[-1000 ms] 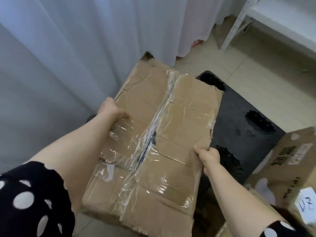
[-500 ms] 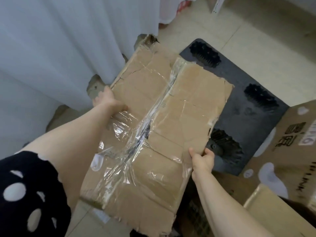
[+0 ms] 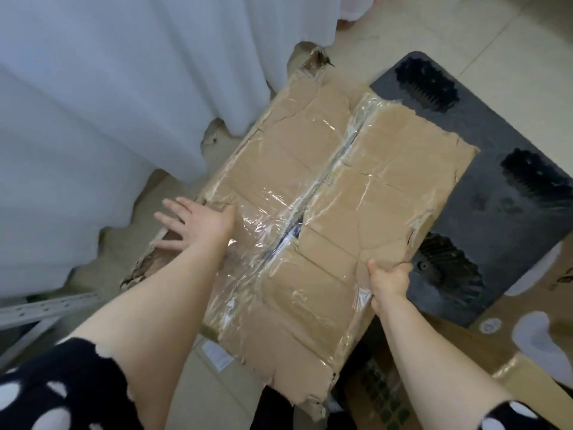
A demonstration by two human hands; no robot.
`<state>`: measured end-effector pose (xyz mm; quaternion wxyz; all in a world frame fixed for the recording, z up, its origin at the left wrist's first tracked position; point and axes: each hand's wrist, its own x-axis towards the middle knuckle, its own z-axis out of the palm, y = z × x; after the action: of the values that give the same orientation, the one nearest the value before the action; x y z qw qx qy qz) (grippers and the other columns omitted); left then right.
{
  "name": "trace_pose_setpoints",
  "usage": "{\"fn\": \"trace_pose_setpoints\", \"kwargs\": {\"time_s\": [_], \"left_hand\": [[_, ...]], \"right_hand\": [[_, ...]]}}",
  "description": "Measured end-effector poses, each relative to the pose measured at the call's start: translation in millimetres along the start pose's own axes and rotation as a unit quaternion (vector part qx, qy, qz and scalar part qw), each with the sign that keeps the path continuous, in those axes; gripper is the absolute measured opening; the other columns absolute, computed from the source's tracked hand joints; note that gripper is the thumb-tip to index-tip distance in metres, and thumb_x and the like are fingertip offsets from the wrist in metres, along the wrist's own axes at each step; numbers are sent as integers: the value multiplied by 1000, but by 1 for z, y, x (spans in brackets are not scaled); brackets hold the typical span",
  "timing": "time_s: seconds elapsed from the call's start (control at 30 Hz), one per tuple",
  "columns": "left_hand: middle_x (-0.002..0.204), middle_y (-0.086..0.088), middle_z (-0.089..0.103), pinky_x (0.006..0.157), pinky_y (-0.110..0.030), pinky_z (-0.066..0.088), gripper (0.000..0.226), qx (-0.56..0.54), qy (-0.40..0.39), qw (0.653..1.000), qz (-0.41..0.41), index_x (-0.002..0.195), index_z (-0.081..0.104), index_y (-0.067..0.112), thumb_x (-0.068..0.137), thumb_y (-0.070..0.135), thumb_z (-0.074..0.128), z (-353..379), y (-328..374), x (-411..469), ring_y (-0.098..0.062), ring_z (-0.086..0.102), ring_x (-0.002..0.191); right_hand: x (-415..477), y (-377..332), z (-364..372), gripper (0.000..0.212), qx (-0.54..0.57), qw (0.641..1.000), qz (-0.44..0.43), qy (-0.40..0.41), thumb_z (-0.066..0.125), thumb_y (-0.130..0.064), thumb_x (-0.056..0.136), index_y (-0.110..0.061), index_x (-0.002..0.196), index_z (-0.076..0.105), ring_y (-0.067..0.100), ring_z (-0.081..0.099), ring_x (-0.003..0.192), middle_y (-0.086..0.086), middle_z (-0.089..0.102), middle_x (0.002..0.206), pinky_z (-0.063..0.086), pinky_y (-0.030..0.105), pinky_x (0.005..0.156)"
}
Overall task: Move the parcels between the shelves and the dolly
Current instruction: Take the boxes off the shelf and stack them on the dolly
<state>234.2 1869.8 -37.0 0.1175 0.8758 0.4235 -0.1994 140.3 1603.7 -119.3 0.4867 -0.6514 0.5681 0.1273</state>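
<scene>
A large, worn cardboard parcel (image 3: 366, 169) sealed with clear tape lies tilted across the left part of the black dolly (image 3: 502, 225), its left side hanging over the floor. My right hand (image 3: 389, 280) grips the parcel's near right edge, thumb on top. With its fingers spread, my left hand (image 3: 195, 221) rests flat against the parcel's left edge without holding it.
A white curtain (image 3: 108, 103) hangs close on the left. A grey metal shelf post (image 3: 46, 308) shows at the lower left. More cardboard boxes (image 3: 533, 308) sit at the lower right beside the dolly. Beige floor tiles (image 3: 511, 35) lie beyond it.
The parcel has gone down and forward onto the dolly. My left hand has let go of its left edge and opened; my right hand keeps its grip.
</scene>
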Motion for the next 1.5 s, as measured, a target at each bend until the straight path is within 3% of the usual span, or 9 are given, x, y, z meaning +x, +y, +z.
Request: {"fn": "trace_pose_setpoints", "kwargs": {"time_s": [0.17, 0.33, 0.47, 0.67, 1.0, 1.17, 1.33, 1.43, 1.5], "left_hand": [[159, -7, -19, 108, -69, -3, 86, -77, 14, 996, -50, 153, -5, 13, 90, 35, 50, 4, -34, -13, -25, -17, 146], [156, -23, -16, 114, -53, 3, 96, -205, 41, 958, -195, 152, -7, 12, 88, 29, 62, -3, -53, -28, -37, -10, 145], [154, -26, 15, 113, -48, 20, 78, -244, -23, 950, -192, 151, 2, 0, 94, 15, 53, -4, -84, -24, -42, 22, 140], [137, -25, 44, 102, -45, 36, 77, -206, 21, 960, -188, 151, -5, 8, 95, 4, 48, 9, -101, -12, -41, 46, 124], [142, -17, 45, 105, -40, 35, 81, -167, -3, 985, -47, 152, -7, 12, 95, 9, 51, 4, -83, -6, -35, 46, 127], [153, -20, 24, 109, -35, 30, 87, -141, -48, 989, 26, 150, 7, 5, 87, 13, 66, 4, -85, -33, -34, 34, 137], [158, -20, -8, 117, -34, 9, 82, -80, -55, 988, 121, 151, 4, 4, 90, 6, 58, 12, -77, -111, -33, 4, 147], [160, -12, -6, 119, -37, 7, 76, -37, -94, 969, 224, 152, 10, 10, 89, 2, 52, 15, -67, -175, -29, 2, 147], [159, -13, 8, 119, -39, 16, 67, -18, -139, 948, 284, 149, 21, 7, 89, 6, 52, 18, -63, -211, -29, 13, 145]], "right_hand": [[3, -2, -7, 74, -22, 1000, 0, 1, 66, -17, 88, -4, 145, 20, 35, 44, 127, 19, 38, 143, 37, 39, 104], [-12, -6, -10, 78, -50, 998, 15, 21, 70, -30, 84, -3, 143, 27, 38, 45, 126, 23, 43, 140, 40, 45, 104], [-21, -5, -7, 61, -28, 999, 2, 28, 65, -28, 89, 5, 135, 41, 35, 52, 121, 20, 52, 134, 43, 40, 102], [-27, 11, -12, 51, 4, 999, -5, 31, 64, -30, 90, 2, 127, 50, 34, 56, 116, 18, 58, 127, 45, 41, 100], [-27, 9, -27, 45, -3, 998, -26, 52, 57, -30, 95, 0, 129, 50, 33, 54, 119, 15, 57, 130, 43, 42, 103], [-33, 11, -37, 46, -45, 996, -66, 24, 48, -23, 99, -2, 139, 41, 34, 47, 126, 17, 49, 138, 38, 43, 107], [-77, 20, -77, 54, -141, 981, -123, -48, 41, -15, 102, -8, 151, 21, 28, 29, 141, 10, 28, 155, 26, 35, 112], [-102, 29, -110, 50, -164, 974, -141, -62, 40, -13, 102, -10, 150, 26, 25, 30, 141, 8, 30, 154, 26, 34, 112], [-112, 39, -136, 48, -159, 975, -142, -58, 41, -12, 102, -10, 148, 31, 25, 33, 140, 8, 34, 153, 28, 34, 111]]}}
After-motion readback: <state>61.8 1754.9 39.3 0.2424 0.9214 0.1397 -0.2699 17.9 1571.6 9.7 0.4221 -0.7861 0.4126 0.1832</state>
